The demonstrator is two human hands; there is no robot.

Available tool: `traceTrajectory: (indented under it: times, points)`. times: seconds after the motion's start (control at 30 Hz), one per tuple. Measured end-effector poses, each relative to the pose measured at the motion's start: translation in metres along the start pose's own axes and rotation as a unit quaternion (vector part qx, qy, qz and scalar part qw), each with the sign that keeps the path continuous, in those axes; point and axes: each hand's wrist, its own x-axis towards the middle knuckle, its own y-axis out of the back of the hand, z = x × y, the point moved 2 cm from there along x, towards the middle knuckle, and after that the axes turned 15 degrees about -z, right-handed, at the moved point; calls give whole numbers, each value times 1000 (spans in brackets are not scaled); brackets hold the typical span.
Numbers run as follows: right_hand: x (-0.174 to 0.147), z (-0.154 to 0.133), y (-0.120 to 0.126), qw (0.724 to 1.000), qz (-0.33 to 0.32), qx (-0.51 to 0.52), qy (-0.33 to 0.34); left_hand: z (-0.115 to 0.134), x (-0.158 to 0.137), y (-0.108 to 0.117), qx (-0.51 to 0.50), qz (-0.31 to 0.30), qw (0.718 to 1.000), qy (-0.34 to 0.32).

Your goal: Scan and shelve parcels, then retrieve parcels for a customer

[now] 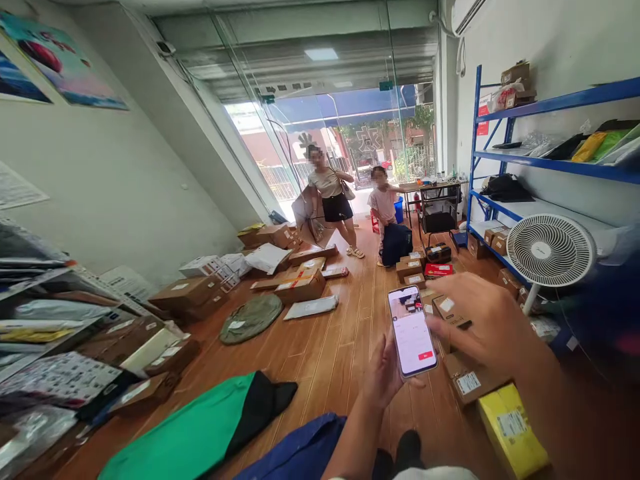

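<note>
A smartphone with a lit screen rests in my left hand, whose fingers wrap round its lower part. The screen shows a camera picture at the top and a red button near the bottom. My right hand, slightly blurred, hovers just right of the phone. Its index finger and thumb point toward the screen with a gap between them, and it holds nothing. Below the right hand, a cardboard box with a label and a yellow-wrapped parcel lie on the floor.
Two people stand by the glass front. Parcels and a round green bag lie left of centre. A green and black bag is nearer. On the right stand a white fan and a blue shelf.
</note>
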Motion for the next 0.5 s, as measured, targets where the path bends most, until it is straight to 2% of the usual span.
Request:
traceTrajectory:
  times: [0.07, 0.17, 0.23, 0.3, 0.37, 0.43, 0.5]
  points:
    - [0, 29, -32, 993, 8, 53, -105, 1, -8, 0, 18, -10, 1000, 3]
    - [-3, 62, -87, 961, 33, 189, -198, 2, -16, 2, 40, -27, 998, 30]
    - [-4, 71, -120, 918, 20, 331, -217, 2, -18, 4, 55, -35, 997, 51]
    - [-3, 73, -146, 846, 21, 479, -235, 4, -18, 8, 73, -49, 994, 67]
    - [-1, 71, -164, 781, 55, 565, -260, 6, -18, 12, 97, -67, 990, 84]
    - [1, 71, -177, 755, 105, 581, -285, 8, -17, 19, 127, -72, 984, 101]
    - [3, 73, -189, 756, 143, 562, -303, 11, -18, 27, 155, -60, 979, 120]
